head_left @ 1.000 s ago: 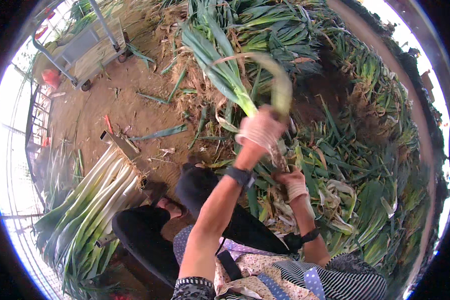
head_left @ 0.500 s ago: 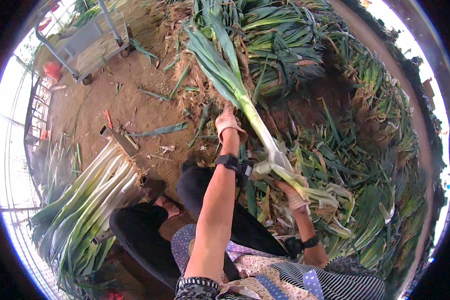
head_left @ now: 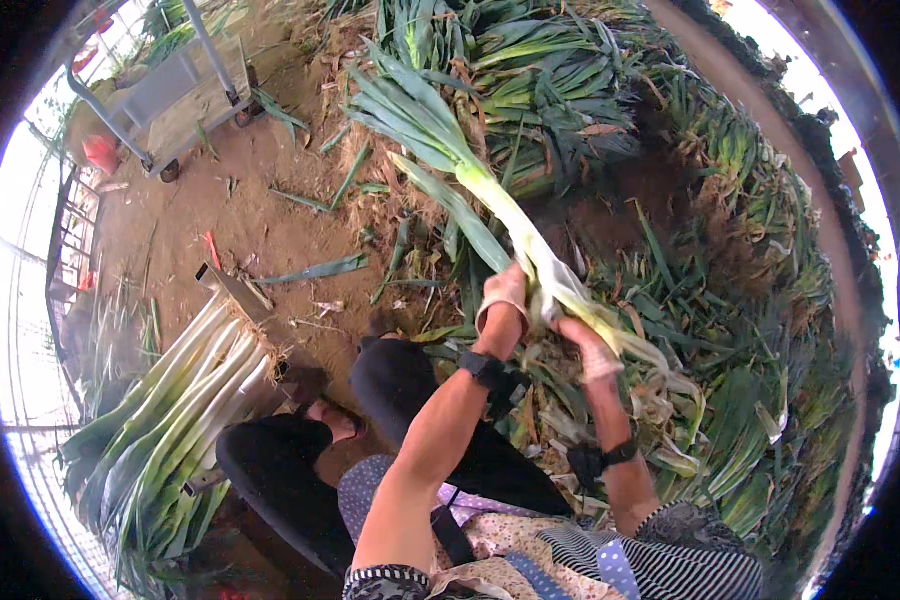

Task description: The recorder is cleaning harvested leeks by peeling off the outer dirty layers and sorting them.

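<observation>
A long leek [head_left: 517,225] slants in front of me, its green top pointing away to the far left and its pale base toward me. My right hand [head_left: 582,343] is closed around the pale lower end, where loose skins hang. Close beside it, my left hand [head_left: 507,293] is closed on a separate outer leaf [head_left: 460,210] that stands away from the stalk. The left fingertips are partly hidden against the stem. Both hands wear pale coverings around the palms, with the fingers bare.
At left, a bundle of trimmed leeks [head_left: 180,390] rests on a metal stand [head_left: 238,300]. Heaped leeks [head_left: 560,90] lie ahead, and peeled leaf scraps [head_left: 730,400] cover the ground at right. A flatbed cart [head_left: 175,105] stands at the far left on bare soil [head_left: 230,210].
My left hand has drawn back toward my right hand, pulling an outer leaf down and apart from the stalk. My right hand has shifted slightly up, and the leek has moved slightly left.
</observation>
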The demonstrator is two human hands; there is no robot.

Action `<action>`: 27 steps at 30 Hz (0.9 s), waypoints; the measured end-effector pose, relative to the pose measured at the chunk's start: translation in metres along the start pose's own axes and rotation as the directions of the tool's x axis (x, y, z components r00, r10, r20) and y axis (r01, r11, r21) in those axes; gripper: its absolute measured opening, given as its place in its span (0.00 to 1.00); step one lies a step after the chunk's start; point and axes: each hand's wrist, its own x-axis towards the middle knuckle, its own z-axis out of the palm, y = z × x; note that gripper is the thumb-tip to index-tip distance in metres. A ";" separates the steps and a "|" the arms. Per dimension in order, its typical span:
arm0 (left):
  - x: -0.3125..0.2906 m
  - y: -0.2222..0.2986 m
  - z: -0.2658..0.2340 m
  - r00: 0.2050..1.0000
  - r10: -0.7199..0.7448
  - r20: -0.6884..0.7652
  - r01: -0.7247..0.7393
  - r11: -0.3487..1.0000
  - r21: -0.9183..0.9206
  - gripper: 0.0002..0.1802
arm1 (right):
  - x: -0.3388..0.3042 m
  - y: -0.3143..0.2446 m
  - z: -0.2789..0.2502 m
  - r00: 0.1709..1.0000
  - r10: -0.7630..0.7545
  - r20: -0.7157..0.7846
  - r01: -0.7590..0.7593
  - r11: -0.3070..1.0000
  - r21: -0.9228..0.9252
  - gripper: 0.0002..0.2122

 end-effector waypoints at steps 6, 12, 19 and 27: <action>0.033 -0.006 -0.011 0.983 0.030 -0.178 0.125 0.598 0.792 0.27 | 0.020 -0.002 -0.010 0.984 0.158 0.081 -0.177 0.825 0.537 0.11; 0.057 0.053 -0.044 0.996 0.057 -0.067 -0.087 0.748 -0.658 0.39 | -0.075 -0.015 -0.042 0.993 0.099 0.061 -0.108 0.982 0.156 0.14; 0.035 0.076 -0.053 0.970 0.229 0.085 -0.004 0.361 -0.932 0.29 | -0.094 0.053 -0.103 0.962 -0.004 0.274 0.157 0.826 -0.541 0.14; -0.006 0.096 -0.055 0.931 0.343 -0.128 -0.329 0.632 -0.702 0.21 | -0.025 0.054 -0.055 0.960 0.276 0.039 0.046 -0.017 -0.999 0.19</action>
